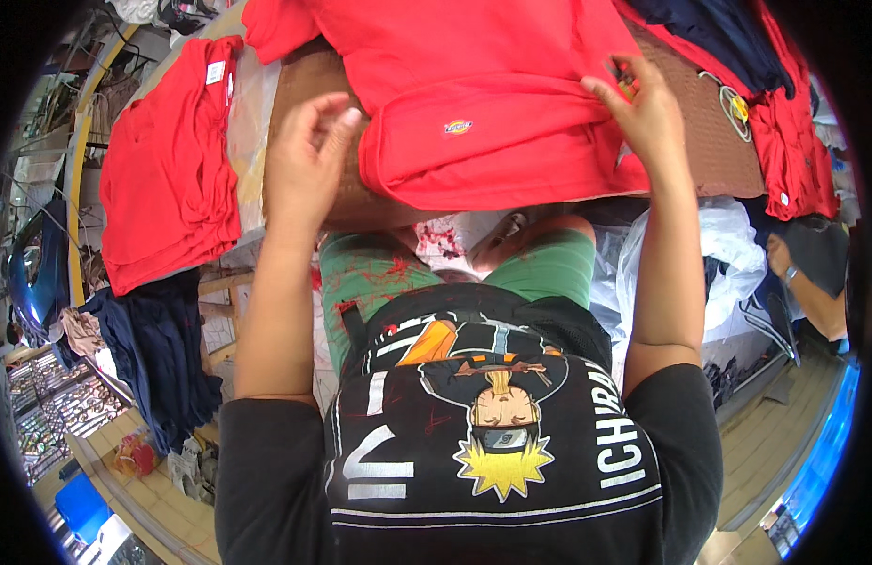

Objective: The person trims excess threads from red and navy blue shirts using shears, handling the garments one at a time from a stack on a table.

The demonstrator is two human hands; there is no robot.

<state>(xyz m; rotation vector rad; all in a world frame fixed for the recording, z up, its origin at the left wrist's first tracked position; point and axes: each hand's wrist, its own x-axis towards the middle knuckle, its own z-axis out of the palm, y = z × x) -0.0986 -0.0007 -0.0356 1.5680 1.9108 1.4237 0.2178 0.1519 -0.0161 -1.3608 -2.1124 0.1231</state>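
Note:
A red garment [502, 141] lies on the brown work surface before me, its near part folded over and a small oval patch [458, 127] facing up. My left hand [315, 141] hovers beside the garment's left edge, its fingers loosely curled, the thumb apart from them, and nothing visible in it. Over the garment's right edge, my right hand [651, 113] has its fingers curled round a small tool [628, 87] with dark and yellow parts. The palm hides most of that tool, so its kind is unclear. The thumb points toward the red cloth.
Folded red garments [172, 169] lie at the left, with dark blue cloth [158, 348] hanging below. More red cloth [789, 151] and a dark blue garment [709, 38] are at the right, near a looped cord [734, 108]. A clear plastic bag [709, 254] and another person's arm [813, 292] are lower right.

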